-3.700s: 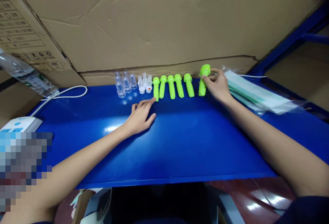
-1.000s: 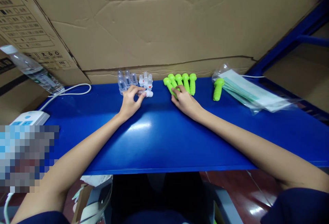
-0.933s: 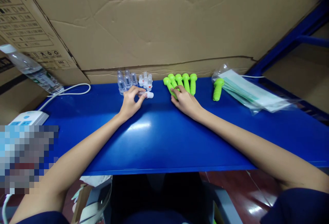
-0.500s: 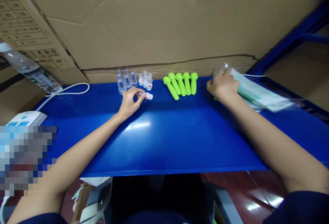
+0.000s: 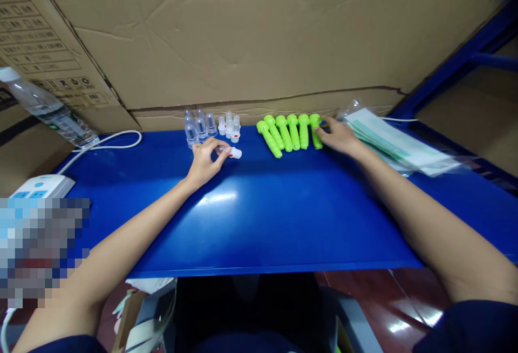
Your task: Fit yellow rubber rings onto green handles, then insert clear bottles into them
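Between thumb and fingers of my left hand (image 5: pixel 206 163) is a small white piece (image 5: pixel 234 153) with a red dot and a clear end, lying nearly level just above or on the blue table. My left hand is closed on it. My right hand (image 5: pixel 338 134) pinches the rightmost lime-green torch-shaped handle (image 5: pixel 316 133) near its wide head. Several more such green handles (image 5: pixel 285 133) lie side by side to its left. Behind my left hand stand several clear plastic domes (image 5: pixel 200 126). Beside them is a small group of white and clear pieces (image 5: pixel 229 124), one showing a red dot.
Right of my right hand lies a clear plastic bag (image 5: pixel 404 140) with pale green printed sheets. A water bottle (image 5: pixel 52 110), a white cable and a power strip (image 5: pixel 44 187) are at the left. A cardboard wall (image 5: pixel 243 34) closes off the table's back.
My right hand has moved left from beside the plastic bag, and one more green handle now lies at the right end of the row. My left hand stays nearly still.
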`<state>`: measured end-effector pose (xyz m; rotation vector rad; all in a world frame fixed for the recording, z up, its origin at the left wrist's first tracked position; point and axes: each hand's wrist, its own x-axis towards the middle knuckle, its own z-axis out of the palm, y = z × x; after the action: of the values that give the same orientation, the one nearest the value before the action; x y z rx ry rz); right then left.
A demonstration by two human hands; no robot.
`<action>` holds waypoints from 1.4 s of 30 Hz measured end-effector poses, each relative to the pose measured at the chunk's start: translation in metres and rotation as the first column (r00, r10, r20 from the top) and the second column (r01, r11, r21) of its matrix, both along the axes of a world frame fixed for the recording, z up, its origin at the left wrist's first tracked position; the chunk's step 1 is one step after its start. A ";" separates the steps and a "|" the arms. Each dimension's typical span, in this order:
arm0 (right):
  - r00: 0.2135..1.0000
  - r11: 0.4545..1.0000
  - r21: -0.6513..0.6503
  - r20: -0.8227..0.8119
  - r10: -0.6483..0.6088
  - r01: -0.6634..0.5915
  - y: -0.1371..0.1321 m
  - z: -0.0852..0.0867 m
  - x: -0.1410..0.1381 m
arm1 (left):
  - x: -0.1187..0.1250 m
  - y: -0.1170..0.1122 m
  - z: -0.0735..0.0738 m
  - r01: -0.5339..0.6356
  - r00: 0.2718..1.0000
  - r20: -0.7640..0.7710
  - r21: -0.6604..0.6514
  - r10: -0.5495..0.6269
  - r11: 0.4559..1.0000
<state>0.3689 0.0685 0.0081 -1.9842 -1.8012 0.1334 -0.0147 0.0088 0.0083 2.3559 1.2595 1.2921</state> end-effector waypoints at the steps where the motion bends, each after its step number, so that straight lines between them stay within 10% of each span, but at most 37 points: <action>1: 0.999 1.000 0.000 -0.034 0.021 -0.021 0.002 -0.001 0.002 | 0.000 0.000 0.000 -0.002 1.000 0.002 -0.004 0.002 1.000; 9: 0.998 0.999 0.030 -0.038 0.043 -0.042 0.002 -0.009 0.002 | -0.001 0.001 -0.001 -0.032 1.000 0.000 -0.027 0.032 0.999; 14: 0.998 0.964 0.263 0.051 0.035 -0.047 -0.010 -0.003 -0.017 | -0.002 0.004 -0.004 -0.062 0.998 0.027 -0.059 0.063 0.996; 20: 0.819 0.783 0.270 0.318 0.477 -0.560 -0.038 0.006 -0.075 | -0.006 0.010 -0.008 0.015 0.989 0.148 -0.120 0.003 0.993; 28: 0.762 0.722 0.245 0.234 0.604 -0.647 -0.055 -0.009 -0.104 | -0.010 0.019 -0.016 0.040 0.961 0.277 -0.151 0.003 0.988; 42: 0.813 0.815 0.100 0.206 0.545 -0.571 -0.057 -0.005 -0.102 | -0.012 0.023 -0.013 0.120 0.933 0.358 -0.228 -0.031 0.966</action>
<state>0.2665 0.0112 0.0032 -1.3319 -2.3856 0.0021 -0.0270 0.0314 -0.0052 1.8795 1.1289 1.3670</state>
